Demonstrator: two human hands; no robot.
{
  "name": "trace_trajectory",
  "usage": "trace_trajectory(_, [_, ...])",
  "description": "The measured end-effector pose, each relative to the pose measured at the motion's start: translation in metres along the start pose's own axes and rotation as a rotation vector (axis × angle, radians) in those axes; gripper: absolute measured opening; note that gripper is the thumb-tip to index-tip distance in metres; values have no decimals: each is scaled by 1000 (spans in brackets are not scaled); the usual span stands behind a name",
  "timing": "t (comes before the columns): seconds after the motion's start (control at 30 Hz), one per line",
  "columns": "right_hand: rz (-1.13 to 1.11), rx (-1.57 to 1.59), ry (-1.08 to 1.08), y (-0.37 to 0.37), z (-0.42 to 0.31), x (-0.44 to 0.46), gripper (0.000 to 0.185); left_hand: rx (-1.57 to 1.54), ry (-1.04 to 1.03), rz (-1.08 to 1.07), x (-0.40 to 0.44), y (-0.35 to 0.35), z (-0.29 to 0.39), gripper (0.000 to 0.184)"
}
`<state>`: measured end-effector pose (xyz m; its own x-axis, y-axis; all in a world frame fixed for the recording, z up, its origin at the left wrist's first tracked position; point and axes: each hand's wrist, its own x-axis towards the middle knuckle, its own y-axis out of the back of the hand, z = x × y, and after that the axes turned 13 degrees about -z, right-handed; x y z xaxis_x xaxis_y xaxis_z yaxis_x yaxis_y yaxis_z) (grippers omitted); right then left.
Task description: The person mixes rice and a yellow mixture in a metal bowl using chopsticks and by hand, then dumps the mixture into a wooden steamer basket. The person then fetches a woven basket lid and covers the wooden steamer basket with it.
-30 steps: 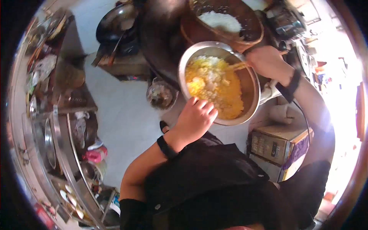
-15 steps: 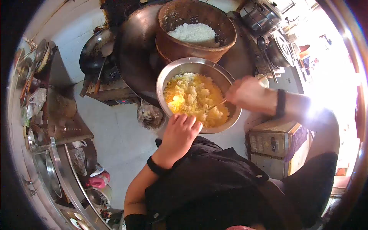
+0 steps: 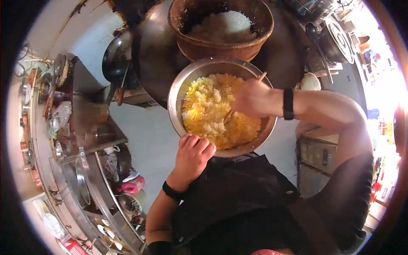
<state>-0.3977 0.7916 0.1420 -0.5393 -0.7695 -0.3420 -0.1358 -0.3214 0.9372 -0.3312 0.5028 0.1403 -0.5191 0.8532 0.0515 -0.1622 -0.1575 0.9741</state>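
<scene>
A wide metal bowl (image 3: 176, 91) holds yellow and white rice (image 3: 208, 102). My left hand (image 3: 193, 156) grips the bowl's near-left rim, fingers curled over the edge. Above the rice on the right, my right hand (image 3: 251, 98) is closed around wooden chopsticks (image 3: 263, 76); their upper end sticks out past the fist and their tips reach into the rice. Just behind the metal bowl stands a brown wooden tub (image 3: 216, 50) with white rice (image 3: 231, 23) inside.
A large dark wok (image 3: 153, 55) lies under the tub. To its left is a smaller wok (image 3: 117, 59) with a wooden-handled ladle. Metal shelves (image 3: 87, 182) line the left side. A pot and a black ladle (image 3: 321, 51) are at the upper right. A box (image 3: 316, 153) stands at right.
My right hand has moved from the bowl's right rim inward over the rice, with the chopsticks. My left hand stays on the rim. The camera view has shifted.
</scene>
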Motion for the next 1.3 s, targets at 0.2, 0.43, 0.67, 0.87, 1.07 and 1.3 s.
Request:
trace_trajectory(0.2, [-243, 22, -300, 60, 41, -19, 10, 42, 22, 95, -2, -15, 10, 13])
trace_trajectory(0.43, [-281, 19, -545, 31, 51, -22, 14, 70, 1, 121, -5, -17, 9, 10])
trace_trajectory(0.67, [-406, 177, -462, 58, -24, -35, 12, 30, -46, 151, -5, -14, 1, 10])
trace_trajectory(0.87, [-304, 161, -492, 118, -40, -35, 9, 34, -69, 152, -4, -15, 0, 14])
trace_trajectory(1.07, [-265, 169, -428, 141, -55, -56, 8, 58, -61, 164, -2, -18, 0, 17])
trace_trajectory(1.3, [-117, -28, -152, 0, -13, -29, 16, 34, -56, 139, -2, -12, 4, 21])
